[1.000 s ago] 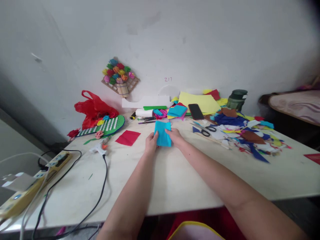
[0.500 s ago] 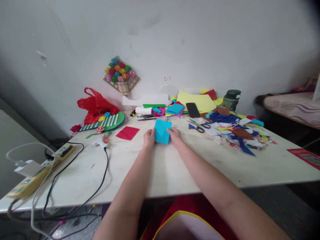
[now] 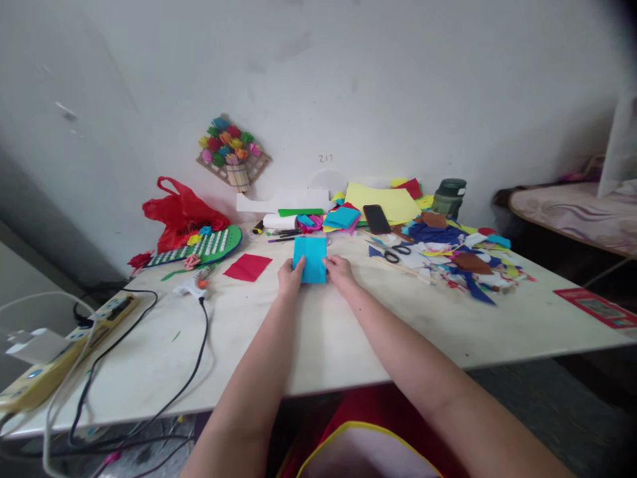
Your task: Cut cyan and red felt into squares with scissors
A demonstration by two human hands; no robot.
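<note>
A blue paper rectangle [image 3: 312, 260] is held upright above the table, a crease or edge line running down it. My left hand [image 3: 290, 275] grips its lower left edge, thumb on the near face. My right hand [image 3: 339, 269] pinches its right edge. The fingers behind the paper are hidden. To the left of my hands lies a red paper piece [image 3: 247, 267], flat on the table. Scissors [image 3: 398, 253] with black handles lie to the right. Behind the blue piece are pens [image 3: 285, 234] and a stack of blue paper [image 3: 342, 217].
A glue gun [image 3: 192, 285] trails its cord across the left side, near a power strip [image 3: 34, 375]. A red plastic bag [image 3: 182, 209] and a green flower-trimmed board [image 3: 223, 244] stand behind. Paper scraps [image 3: 472, 264], a phone [image 3: 376, 219] and a bottle [image 3: 449, 196] occupy the right.
The blue paper now stands straighter, with a clearer vertical line on it. My left thumb has moved further onto its face. The whole view has shifted slightly.
</note>
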